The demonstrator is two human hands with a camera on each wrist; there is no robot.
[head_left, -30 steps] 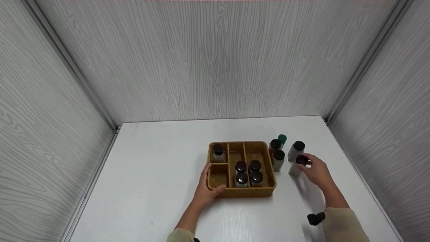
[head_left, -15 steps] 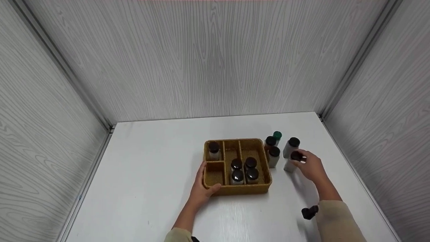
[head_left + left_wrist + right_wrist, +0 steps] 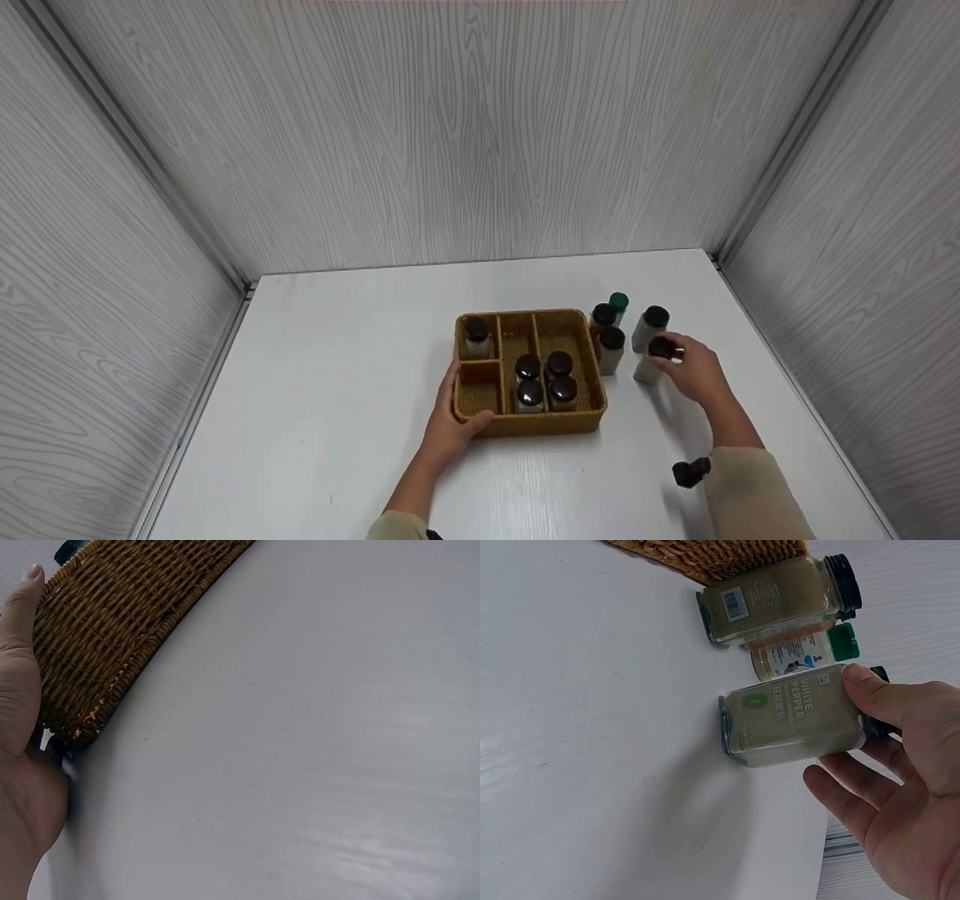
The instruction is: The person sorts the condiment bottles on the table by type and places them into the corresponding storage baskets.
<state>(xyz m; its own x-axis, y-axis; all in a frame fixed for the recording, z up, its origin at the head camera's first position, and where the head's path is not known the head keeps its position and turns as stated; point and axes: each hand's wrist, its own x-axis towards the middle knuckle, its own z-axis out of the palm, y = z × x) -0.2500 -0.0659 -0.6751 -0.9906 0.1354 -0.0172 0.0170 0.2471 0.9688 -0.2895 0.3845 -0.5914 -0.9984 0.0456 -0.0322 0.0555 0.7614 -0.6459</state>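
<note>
In the head view, a brown wicker basket [image 3: 540, 425] with several compartments sits on the white table. My left hand [image 3: 448, 431] grips its front left corner, thumb on the front rim and fingers along the left side. Black-capped jars [image 3: 529, 391] stand in the basket, one in the back left compartment and several in the two longer ones; the front left compartment holds none. To the right, my right hand [image 3: 696, 373] pinches a white pepper jar [image 3: 795, 720] near its black cap, thumb on one side and fingers on the other. The jar is glass, with pale powder inside.
Just right of the basket stand a black-capped spice jar [image 3: 611, 352], a second with reddish contents [image 3: 602, 319] and a green-capped jar [image 3: 619, 304]. Another black-capped jar [image 3: 650, 328] is right behind the pepper jar. Wood-grain panels [image 3: 480, 135] wall the table on three sides.
The head view has shifted slightly, so everything appears a little further left and up. Both hands keep their holds, and the jars stand as before.
</note>
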